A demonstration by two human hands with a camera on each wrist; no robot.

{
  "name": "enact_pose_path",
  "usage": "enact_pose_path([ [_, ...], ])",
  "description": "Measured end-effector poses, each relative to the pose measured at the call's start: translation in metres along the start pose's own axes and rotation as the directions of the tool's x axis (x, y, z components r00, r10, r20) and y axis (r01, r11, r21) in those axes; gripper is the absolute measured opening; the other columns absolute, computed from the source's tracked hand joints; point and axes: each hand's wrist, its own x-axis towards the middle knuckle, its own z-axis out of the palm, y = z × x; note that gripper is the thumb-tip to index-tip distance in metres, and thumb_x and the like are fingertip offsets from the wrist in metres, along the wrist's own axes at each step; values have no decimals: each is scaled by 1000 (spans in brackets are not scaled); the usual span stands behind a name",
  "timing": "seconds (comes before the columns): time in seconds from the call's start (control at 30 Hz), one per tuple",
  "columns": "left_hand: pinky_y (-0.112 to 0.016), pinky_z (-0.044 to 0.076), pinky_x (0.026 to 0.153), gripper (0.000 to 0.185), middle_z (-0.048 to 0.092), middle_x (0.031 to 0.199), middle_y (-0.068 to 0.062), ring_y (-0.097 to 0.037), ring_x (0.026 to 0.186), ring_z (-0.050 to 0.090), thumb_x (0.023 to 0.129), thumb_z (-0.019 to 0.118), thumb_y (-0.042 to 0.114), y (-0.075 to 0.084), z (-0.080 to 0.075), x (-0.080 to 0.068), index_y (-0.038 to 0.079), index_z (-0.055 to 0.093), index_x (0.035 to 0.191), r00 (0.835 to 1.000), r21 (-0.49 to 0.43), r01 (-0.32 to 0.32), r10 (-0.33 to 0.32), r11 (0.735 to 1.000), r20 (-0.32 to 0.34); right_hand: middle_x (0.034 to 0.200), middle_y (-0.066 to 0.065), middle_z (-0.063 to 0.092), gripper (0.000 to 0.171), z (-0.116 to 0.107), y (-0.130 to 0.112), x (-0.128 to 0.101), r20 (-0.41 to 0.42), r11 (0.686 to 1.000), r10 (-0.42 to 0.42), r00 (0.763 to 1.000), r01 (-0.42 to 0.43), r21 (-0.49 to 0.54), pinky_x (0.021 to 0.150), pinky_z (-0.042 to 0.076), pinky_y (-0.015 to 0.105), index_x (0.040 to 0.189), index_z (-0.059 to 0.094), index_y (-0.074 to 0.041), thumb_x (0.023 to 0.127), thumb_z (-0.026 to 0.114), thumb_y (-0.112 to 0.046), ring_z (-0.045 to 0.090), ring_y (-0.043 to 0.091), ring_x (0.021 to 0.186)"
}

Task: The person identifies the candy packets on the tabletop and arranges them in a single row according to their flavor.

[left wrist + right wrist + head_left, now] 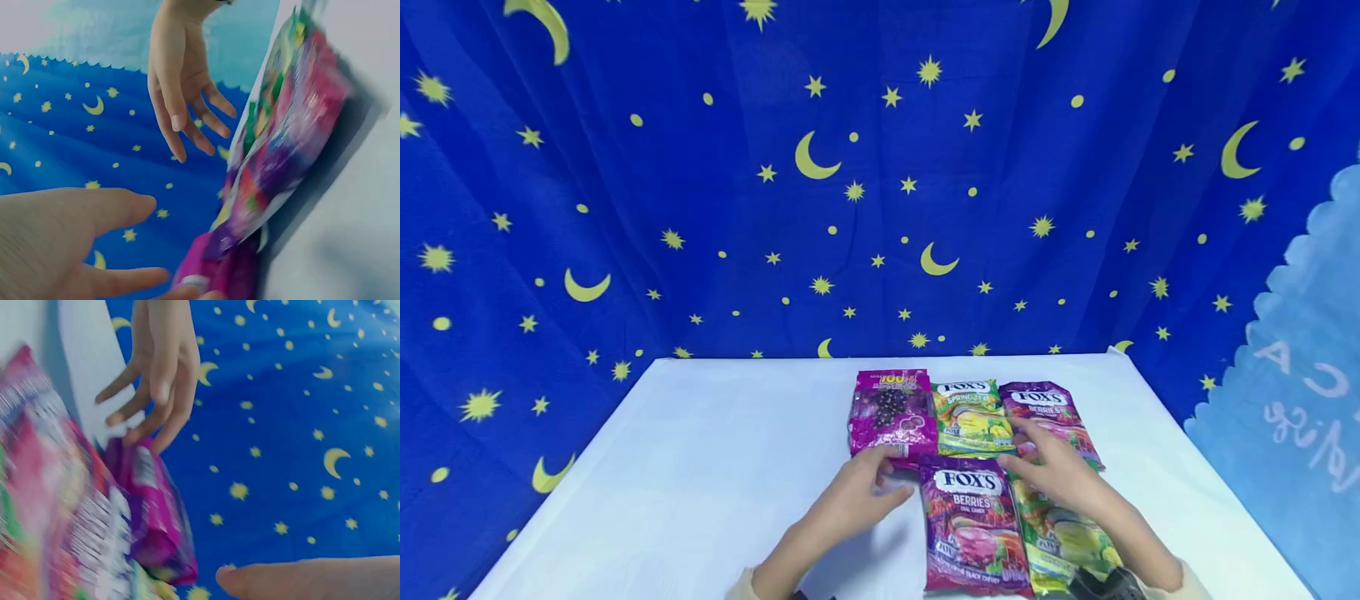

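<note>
A white table [700,467] stands before a blue curtain [700,208] printed with yellow moons and stars. On the table lie five candy bags in two rows, long axes running away from the person.

The landmark is the front purple bag [972,523], labelled "FOX'S BERRIES". Just right of it lies a green bag [1060,533], partly under the right forearm. Behind it, the back row reads from the left: a magenta bag [891,410] marked "100%" — the rest is unreadable — then a green "FOX'S" bag [972,417], then a second "FOX'S BERRIES" bag [1047,408].

The left hand [853,496] lies left of the landmark, fingers loosely spread, fingertips at the magenta bag's near edge, gripping nothing. The right hand [1052,471] hovers behind and right of the landmark, fingers spread — nearest the back-right berries bag.
</note>
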Motion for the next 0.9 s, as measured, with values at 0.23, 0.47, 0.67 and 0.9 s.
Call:
enact_pose_path([
  [0.23, -29, 55, 59, 59, 64, 110, -13, -19, 74, 66, 89, 70, 27, -3, 15, -3, -2, 48, 136, 983, -236, 83, -41, 968, 179, 107, 15, 60, 68, 17, -1, -19, 112, 982, 142, 984, -154, 109, 50, 51, 35, 141, 35, 7, 91, 68, -25, 59, 23, 58],
  [0.47, -33, 55, 55, 70, 63, 110, -10, -21, 66, 65, 89, 69, 22, 3, 28, -3, -1, 34, 147, 971, -323, 132, -57, 937, 232, 98, 8, 65, 68, 24, 1, -27, 60, 974, 220, 974, -222, 37, 62, 55, 34, 135, 42, 11, 88, 71, -29, 63, 18, 62],
  [0.67, -33, 57, 54, 73, 64, 107, -10, -22, 70, 67, 89, 67, 12, 2, 40, -7, 0, 29, 149, 964, -402, 168, -65, 900, 256, 83, -1, 63, 63, 33, 8, -32, 87, 972, 236, 968, -235, -28, 70, 55, 39, 127, 49, 16, 88, 70, -30, 60, 15, 71],
  [0.9, -34, 58, 54, 78, 66, 102, -10, -27, 66, 68, 88, 69, 9, 0, 47, -9, -2, 23, 150, 963, -495, 188, -61, 848, 261, 82, -2, 65, 56, 40, 9, -27, 65, 960, 266, 962, -258, -108, 82, 52, 46, 123, 56, 11, 88, 71, -29, 59, 14, 77],
])
